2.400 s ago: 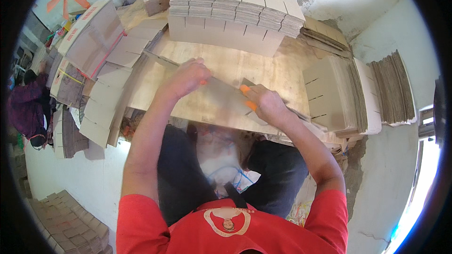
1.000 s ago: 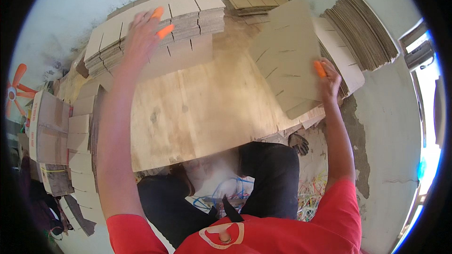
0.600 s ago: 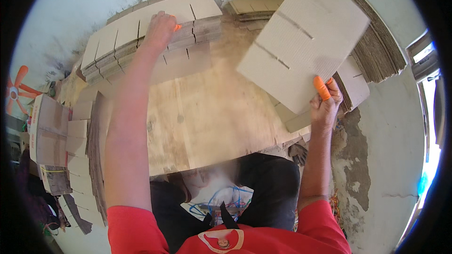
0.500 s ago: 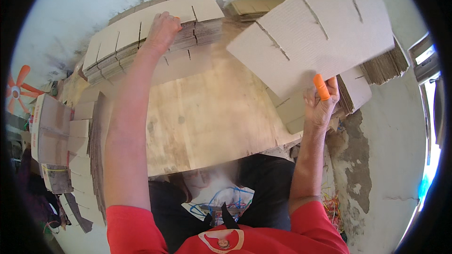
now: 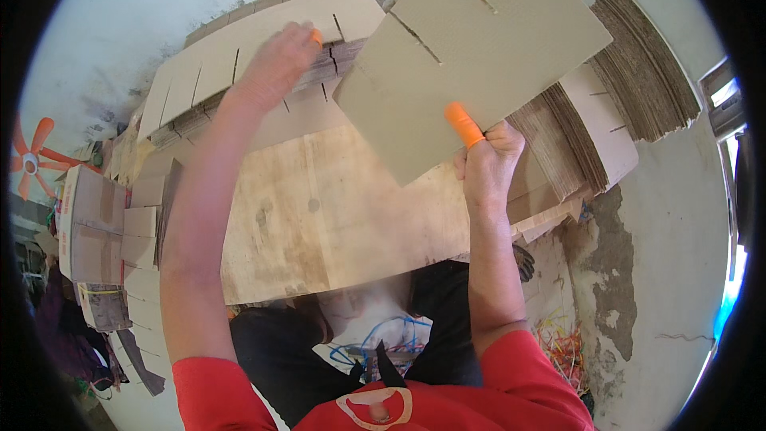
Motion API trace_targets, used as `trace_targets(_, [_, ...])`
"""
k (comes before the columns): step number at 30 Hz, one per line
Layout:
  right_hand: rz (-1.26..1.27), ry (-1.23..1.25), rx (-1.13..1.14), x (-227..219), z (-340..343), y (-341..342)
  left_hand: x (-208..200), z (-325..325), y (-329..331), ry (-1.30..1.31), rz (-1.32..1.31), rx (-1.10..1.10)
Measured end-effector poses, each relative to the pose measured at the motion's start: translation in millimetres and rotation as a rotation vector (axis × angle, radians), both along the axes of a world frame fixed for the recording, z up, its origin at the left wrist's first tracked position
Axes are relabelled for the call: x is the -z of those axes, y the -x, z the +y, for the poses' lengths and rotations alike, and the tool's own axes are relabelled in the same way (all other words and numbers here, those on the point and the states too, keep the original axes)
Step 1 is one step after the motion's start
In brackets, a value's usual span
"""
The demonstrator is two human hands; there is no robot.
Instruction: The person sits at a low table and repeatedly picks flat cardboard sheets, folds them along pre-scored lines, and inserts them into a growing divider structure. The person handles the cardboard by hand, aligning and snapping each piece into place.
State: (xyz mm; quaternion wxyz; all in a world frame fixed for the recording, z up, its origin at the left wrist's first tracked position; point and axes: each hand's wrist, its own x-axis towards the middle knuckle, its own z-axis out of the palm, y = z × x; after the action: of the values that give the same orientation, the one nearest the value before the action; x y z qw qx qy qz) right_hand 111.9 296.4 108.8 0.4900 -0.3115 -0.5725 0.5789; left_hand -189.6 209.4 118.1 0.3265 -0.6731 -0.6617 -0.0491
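A slotted cardboard sheet (image 5: 487, 48) is held up and tilted at the right, over the table. My right hand (image 5: 491, 161) pinches it by its near edge, an orange finger cover lying against its face. Farther left, my left hand (image 5: 279, 64) is closed at the front edge of the top slotted cardboard strip (image 5: 203, 64), on a long stack of such pieces. Another orange cover shows on a left finger; the other left fingertips are partly hidden and slightly blurred.
The wooden tabletop (image 5: 311, 223) lies between my arms. More cardboard stacks (image 5: 570, 140) stand at the right, beside a tall bundle (image 5: 646, 64). At the left are a cardboard carton (image 5: 94, 223) and an orange fan (image 5: 32, 161). Tangled straps (image 5: 558, 351) lie low on the right.
My right hand has moved left and up with the cardboard sheet, turning it and uncovering the stacks at the right. My left hand has shifted slightly right along its stack.
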Motion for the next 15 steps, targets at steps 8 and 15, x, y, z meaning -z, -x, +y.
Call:
trace_targets(8, [-0.046,-0.121,-0.037,13.0,-5.5,6.3,20.4,-14.7,-44.0,0.155,0.149,-0.026])
trace_targets(15, [0.008,-0.205,-0.025,17.2,-5.7,9.1,22.7,-23.2,-45.1,-0.067,0.164,0.077])
